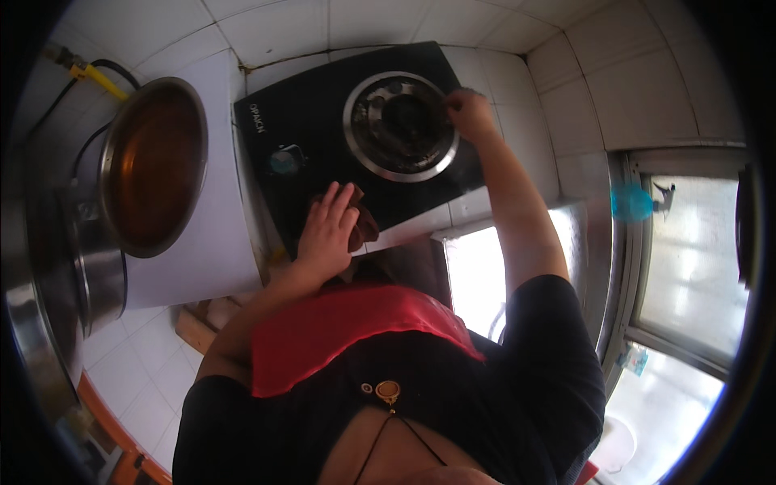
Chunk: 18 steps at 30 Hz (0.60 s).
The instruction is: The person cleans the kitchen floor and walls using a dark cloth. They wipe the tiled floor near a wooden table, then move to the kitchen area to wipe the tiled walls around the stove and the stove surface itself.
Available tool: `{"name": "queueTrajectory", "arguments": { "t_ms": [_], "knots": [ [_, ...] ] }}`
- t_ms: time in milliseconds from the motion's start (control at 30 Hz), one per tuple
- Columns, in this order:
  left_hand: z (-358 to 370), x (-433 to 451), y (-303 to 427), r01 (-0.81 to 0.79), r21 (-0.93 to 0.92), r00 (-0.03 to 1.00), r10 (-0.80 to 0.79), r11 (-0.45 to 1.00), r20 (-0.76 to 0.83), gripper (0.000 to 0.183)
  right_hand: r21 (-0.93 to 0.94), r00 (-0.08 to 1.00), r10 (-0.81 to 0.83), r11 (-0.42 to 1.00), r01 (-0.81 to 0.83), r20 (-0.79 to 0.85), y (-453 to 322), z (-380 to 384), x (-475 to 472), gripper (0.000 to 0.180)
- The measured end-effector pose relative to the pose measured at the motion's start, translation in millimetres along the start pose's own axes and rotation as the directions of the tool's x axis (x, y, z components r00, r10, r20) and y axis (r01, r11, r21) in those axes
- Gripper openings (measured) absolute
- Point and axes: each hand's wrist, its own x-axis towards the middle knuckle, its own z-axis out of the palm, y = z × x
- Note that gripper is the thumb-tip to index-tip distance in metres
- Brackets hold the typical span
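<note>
A black glass gas hob (315, 97) lies before me, its single round burner (405, 121) ringed by a steel rim and dark with soiling. My left hand (330, 233) rests spread on a brown cloth (365, 227) at the hob's near edge, left of the burner. At the right side of the burner's rim is my right hand (470, 114), its fingers bent towards the ring; whether something small is pinched in them cannot be made out. A glossy bluish mark (286, 160) shows on the glass left of the burner.
On the left, a large steel bowl (154, 167) tilts above a white board (224, 242), beside a steel pot (103, 273). A yellow gas hose (106, 82) runs behind the bowl. White tiled wall (388, 24) bounds the hob's back; a window (697, 242) is at the right.
</note>
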Motion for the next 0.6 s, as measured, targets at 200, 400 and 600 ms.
{"name": "queueTrajectory", "arguments": {
  "t_ms": [200, 400, 600],
  "knots": [
    [-1, -2, -6, -0.036, -0.019, 0.997, 0.034, 0.999, -0.072, 0.028, 0.052, 0.955, -0.191, 0.982, 0.184, 0.226, -40, 24, 93, 0.023],
    [0, -3, -9, -0.037, -0.072, 0.993, 0.029, 0.997, -0.114, 0.026, 0.01, 0.661, -0.435, 0.839, 0.544, 0.611, -173, 44, 71, 0.019],
    [-1, -4, -12, -0.05, -0.091, 0.989, 0.036, 0.995, -0.142, 0.022, -0.044, 0.847, -0.405, 0.894, 0.446, 0.345, -167, 26, 53, 0.045]
  ]
}}
